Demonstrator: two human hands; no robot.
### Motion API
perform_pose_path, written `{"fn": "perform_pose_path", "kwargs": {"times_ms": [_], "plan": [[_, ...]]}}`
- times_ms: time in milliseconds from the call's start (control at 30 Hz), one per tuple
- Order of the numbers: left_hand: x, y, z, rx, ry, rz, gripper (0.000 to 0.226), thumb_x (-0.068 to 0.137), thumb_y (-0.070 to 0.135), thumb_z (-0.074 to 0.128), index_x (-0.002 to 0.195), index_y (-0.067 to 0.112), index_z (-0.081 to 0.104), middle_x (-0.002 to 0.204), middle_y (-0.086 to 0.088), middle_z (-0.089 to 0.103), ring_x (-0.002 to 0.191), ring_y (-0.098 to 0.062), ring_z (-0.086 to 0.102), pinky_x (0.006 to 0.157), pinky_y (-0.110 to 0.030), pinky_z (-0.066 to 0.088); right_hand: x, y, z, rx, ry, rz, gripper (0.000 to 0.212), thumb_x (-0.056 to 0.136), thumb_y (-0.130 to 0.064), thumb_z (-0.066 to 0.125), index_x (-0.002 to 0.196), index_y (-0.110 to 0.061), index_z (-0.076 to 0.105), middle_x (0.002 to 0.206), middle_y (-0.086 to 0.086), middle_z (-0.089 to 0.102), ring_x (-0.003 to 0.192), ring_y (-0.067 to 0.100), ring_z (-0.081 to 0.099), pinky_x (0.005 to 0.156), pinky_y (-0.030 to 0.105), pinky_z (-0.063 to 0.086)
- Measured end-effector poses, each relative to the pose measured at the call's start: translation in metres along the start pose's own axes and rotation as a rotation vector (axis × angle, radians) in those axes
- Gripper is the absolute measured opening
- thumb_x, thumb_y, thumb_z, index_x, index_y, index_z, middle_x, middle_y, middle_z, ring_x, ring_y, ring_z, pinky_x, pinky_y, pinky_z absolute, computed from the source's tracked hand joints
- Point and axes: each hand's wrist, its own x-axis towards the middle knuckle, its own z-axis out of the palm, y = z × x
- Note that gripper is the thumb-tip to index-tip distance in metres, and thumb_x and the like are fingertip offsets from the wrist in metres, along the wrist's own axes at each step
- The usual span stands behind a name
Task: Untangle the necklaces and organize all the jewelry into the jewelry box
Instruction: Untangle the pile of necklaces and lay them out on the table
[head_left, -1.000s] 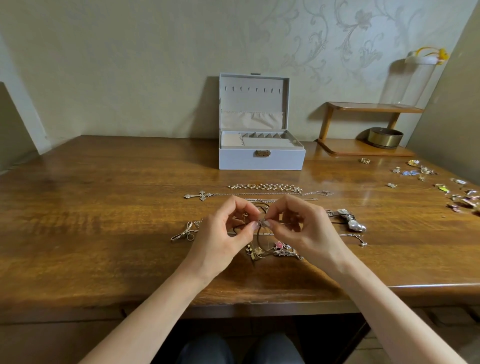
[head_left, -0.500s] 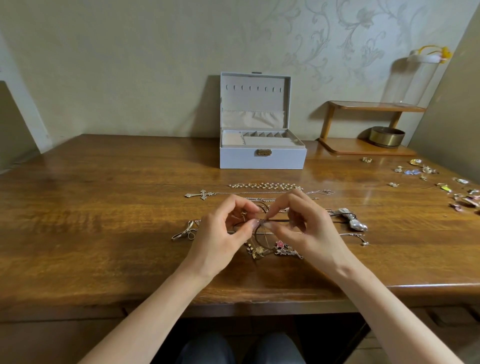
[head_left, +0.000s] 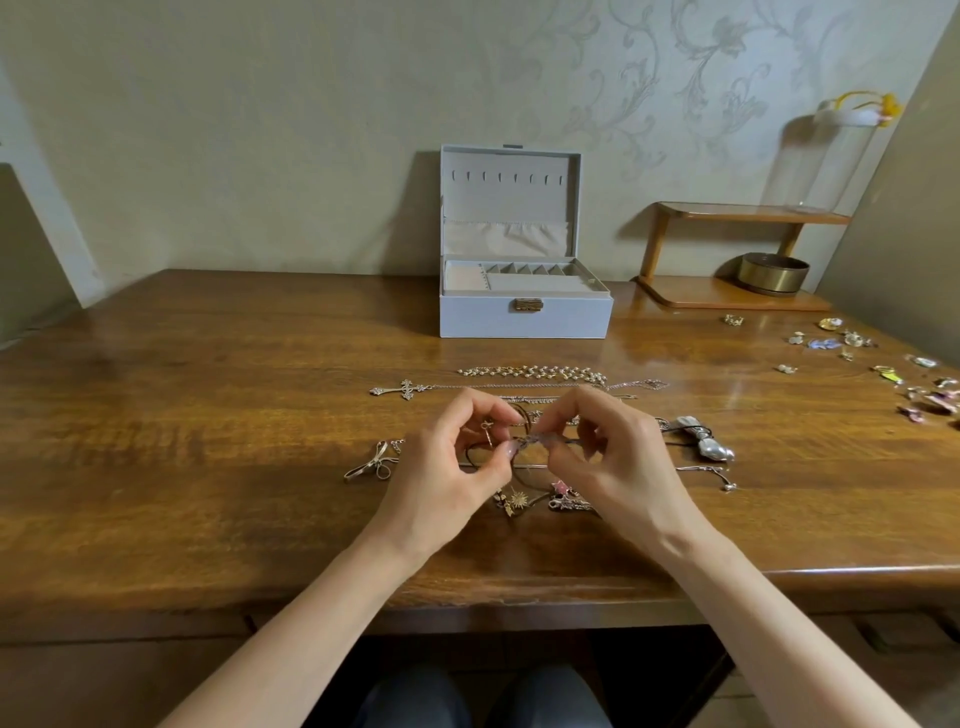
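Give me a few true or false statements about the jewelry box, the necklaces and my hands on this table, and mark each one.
1. The jewelry box stands with its lid open. True.
2. The left hand and the right hand both pinch the tangled necklaces. True.
3. The cross necklace lies inside the box. False: it lies on the table, between the box and the hands.
4. The brass bowl sits on the top shelf of the wooden stand. False: it sits on the lower shelf.
5. At the table's right side lie scattered small jewelry pieces. True.
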Motion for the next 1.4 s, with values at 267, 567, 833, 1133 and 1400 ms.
{"fn": "perform_pose_path", "kwargs": {"times_ms": [267, 567, 833, 1133, 1400], "plan": [[0.0, 0.001, -0.001, -0.015, 0.003, -0.002, 0.025, 0.083, 0.003, 0.065, 0.093, 0.025, 0.06, 0.084, 0.011, 0.062, 0.079, -0.006, 0.062, 0.071, -0.018, 0.053, 0.001, 0.0, -0.003, 0.027, -0.176, 0.036, 0.014, 0.072, -0.025, 0.063, 0.084, -0.03, 0.06, 0.074, -0.017, 0.058, 0.056, 0.005, 0.039, 0.054, 0.017, 0.033], [0.0, -0.001, 0.0, 0.023, -0.014, 0.033, 0.032, 0.083, 0.001, 0.065, 0.096, 0.028, 0.056, 0.088, 0.011, 0.06, 0.08, -0.011, 0.061, 0.076, -0.026, 0.055, 0.003, 0.002, -0.005, 0.143, -0.155, 0.095, 0.023, 0.079, -0.005, 0.071, 0.075, -0.025, 0.061, 0.063, -0.021, 0.056, 0.053, 0.004, 0.036, 0.051, 0.015, 0.03], [0.0, 0.0, 0.0, 0.017, 0.069, 0.046, 0.034, 0.082, -0.001, 0.066, 0.094, 0.03, 0.056, 0.085, 0.006, 0.061, 0.079, -0.011, 0.061, 0.074, -0.016, 0.052, 0.007, 0.003, -0.019, 0.075, -0.243, 0.143, 0.029, 0.081, 0.0, 0.064, 0.093, -0.026, 0.068, 0.065, -0.015, 0.053, 0.052, 0.005, 0.033, 0.052, 0.012, 0.03], [-0.001, 0.0, 0.0, -0.012, 0.067, 0.018, 0.031, 0.084, -0.003, 0.061, 0.097, 0.025, 0.057, 0.088, 0.007, 0.062, 0.081, -0.01, 0.061, 0.072, -0.013, 0.05, 0.007, 0.005, -0.021, -0.06, -0.097, 0.08, 0.009, 0.079, -0.013, 0.075, 0.076, -0.02, 0.071, 0.064, -0.031, 0.057, 0.059, -0.002, 0.048, 0.053, 0.01, 0.033], [0.001, 0.0, -0.001, 0.014, -0.018, -0.05, 0.024, 0.09, -0.001, 0.051, 0.097, 0.02, 0.058, 0.093, 0.008, 0.065, 0.078, -0.021, 0.06, 0.067, -0.025, 0.049, 0.008, 0.004, -0.022, 0.07, -0.064, 0.069, 0.006, 0.082, -0.026, 0.072, 0.078, -0.024, 0.068, 0.059, -0.006, 0.062, 0.049, 0.007, 0.035, 0.048, 0.018, 0.029]]}}
